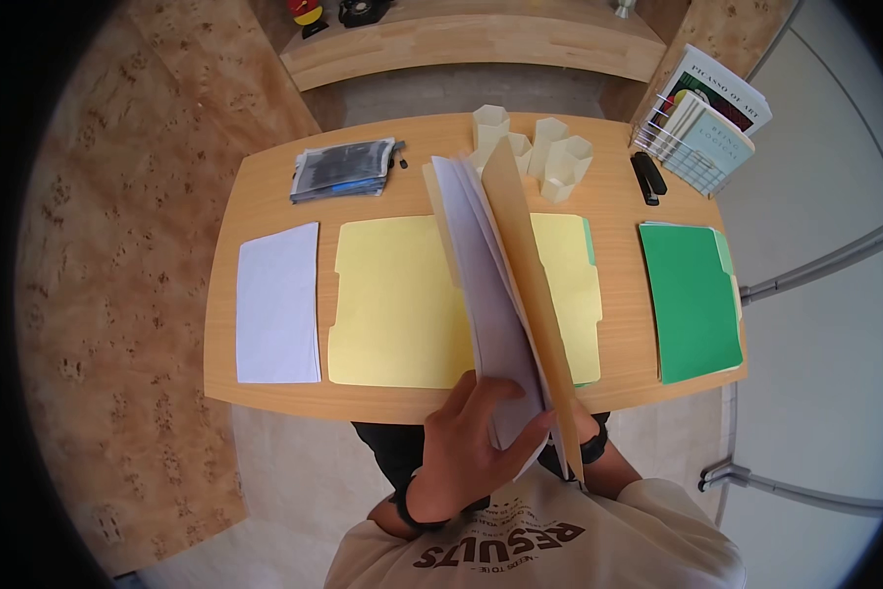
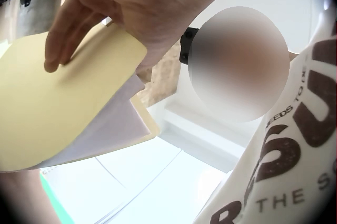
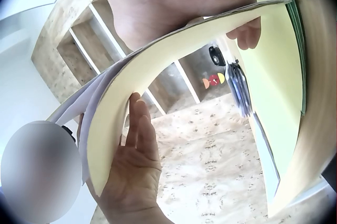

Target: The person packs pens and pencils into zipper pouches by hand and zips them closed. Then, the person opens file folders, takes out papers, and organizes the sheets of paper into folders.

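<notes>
A pale yellow folder (image 1: 525, 255) with white sheets (image 1: 490, 285) inside stands on edge, tilted, over the table's near side. My left hand (image 1: 473, 432) grips its near end, thumb across the sheets' edges; in the left wrist view its fingers (image 2: 55, 58) lie on the folder's outer face. On the other side, my right hand (image 1: 587, 432) holds the folder and is mostly hidden by it in the head view. Its fingertips (image 3: 247, 34) show past the folder's edge in the right wrist view. Beneath lies an opened yellow folder (image 1: 397, 304) with green showing at its right edge.
White sheets (image 1: 277, 304) lie at the table's left, a green folder (image 1: 695, 304) at its right. Along the back are a dark mesh pouch (image 1: 343, 169), pale hexagonal cups (image 1: 564, 162), a black stapler (image 1: 647, 179) and a wire rack with books (image 1: 706, 147).
</notes>
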The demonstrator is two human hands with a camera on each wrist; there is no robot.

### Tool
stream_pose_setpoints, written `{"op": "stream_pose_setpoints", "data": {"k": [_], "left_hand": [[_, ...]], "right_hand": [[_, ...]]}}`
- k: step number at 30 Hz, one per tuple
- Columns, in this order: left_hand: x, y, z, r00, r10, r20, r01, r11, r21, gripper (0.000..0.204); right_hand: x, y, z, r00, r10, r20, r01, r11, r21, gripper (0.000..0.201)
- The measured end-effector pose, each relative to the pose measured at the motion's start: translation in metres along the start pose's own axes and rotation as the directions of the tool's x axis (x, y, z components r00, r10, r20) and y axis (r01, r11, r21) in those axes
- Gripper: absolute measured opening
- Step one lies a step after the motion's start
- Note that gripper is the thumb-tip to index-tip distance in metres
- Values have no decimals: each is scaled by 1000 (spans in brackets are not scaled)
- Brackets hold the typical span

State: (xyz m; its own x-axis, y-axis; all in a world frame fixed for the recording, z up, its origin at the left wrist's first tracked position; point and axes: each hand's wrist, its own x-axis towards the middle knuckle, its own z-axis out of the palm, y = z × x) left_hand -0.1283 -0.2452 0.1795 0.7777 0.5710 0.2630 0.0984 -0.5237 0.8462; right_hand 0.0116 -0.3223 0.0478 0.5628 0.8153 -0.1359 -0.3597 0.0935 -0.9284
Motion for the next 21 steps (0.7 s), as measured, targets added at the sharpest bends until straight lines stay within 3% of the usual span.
{"op": "stream_pose_setpoints", "data": {"k": [1,4,11,13,14,16,21], "left_hand": [[0,-2,1,998,54,-31,-53,998,36,35],[0,-1,2,997,46,-53,-45,998,33,35],[0,1,1,994,83,-64,-82,997,15,31],[0,10,-4,997,-81,-3,81,997,-17,19],[-1,7,-3,997,-81,-4,81,997,-18,19],[-1,-3,-1,1000,17,-24,-17,1000,23,18],[-4,-8,-2,1000,-22,12,22,1000,2,18]], "right_hand": [[1,4,-1,1000,-10,-13,10,1000,12,63],[-1,-11,4,999,-32,14,33,999,-35,64],[0,3,1,1000,-18,5,18,1000,-5,64],[0,-1,3,999,-33,29,33,999,1,66],[1,-1,2,999,-33,30,33,999,1,66],[3,-1,0,995,-72,67,83,979,-184,68],[-6,-16,8,999,-7,36,9,998,-63,70]]}}
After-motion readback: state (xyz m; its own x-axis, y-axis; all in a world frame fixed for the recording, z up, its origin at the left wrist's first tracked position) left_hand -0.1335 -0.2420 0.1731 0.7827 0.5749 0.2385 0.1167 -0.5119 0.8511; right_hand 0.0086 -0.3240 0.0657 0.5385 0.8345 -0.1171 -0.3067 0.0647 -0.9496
